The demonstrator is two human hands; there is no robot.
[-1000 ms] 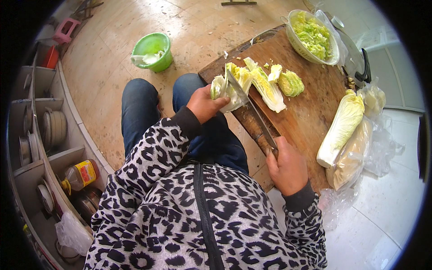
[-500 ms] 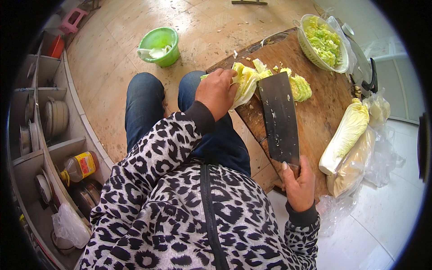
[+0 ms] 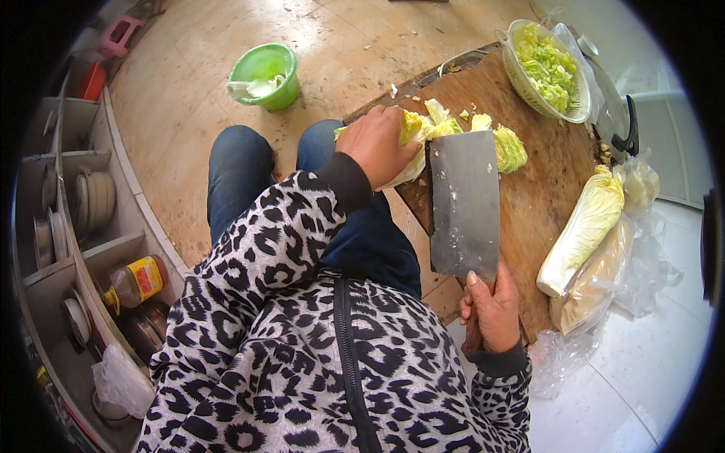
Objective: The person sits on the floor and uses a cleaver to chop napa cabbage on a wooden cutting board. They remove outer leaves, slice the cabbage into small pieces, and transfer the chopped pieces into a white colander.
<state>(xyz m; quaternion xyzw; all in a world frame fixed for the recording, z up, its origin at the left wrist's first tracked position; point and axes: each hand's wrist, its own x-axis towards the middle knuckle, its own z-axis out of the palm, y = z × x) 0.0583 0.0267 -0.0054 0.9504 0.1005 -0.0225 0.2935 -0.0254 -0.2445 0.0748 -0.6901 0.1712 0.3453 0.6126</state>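
My left hand [image 3: 380,146] is closed over a piece of napa cabbage [image 3: 414,130] at the near left edge of a wooden chopping board [image 3: 521,219]. Leaf ends poke out on both sides of the fingers. In my right hand [image 3: 492,308] is the handle of a broad cleaver [image 3: 465,204], its dark blade flecked with small cabbage bits. The blade points away from me, its far end beside the held cabbage, its broad side tilted up. Just past the blade lies a cut cabbage chunk [image 3: 510,149]; what lies beneath the blade is hidden.
A whole napa cabbage [image 3: 581,230] rests on plastic bags at the board's right. Beyond stands a basket [image 3: 515,79] of chopped cabbage. On the floor ahead is a green bucket [image 3: 286,92] with white scraps. Shelves with pots and a bottle [image 3: 140,281] run along the left.
The cleaver has shifted slightly left and its blade has rolled to show more of its broad side. My left hand has moved a little right and further over the cabbage.
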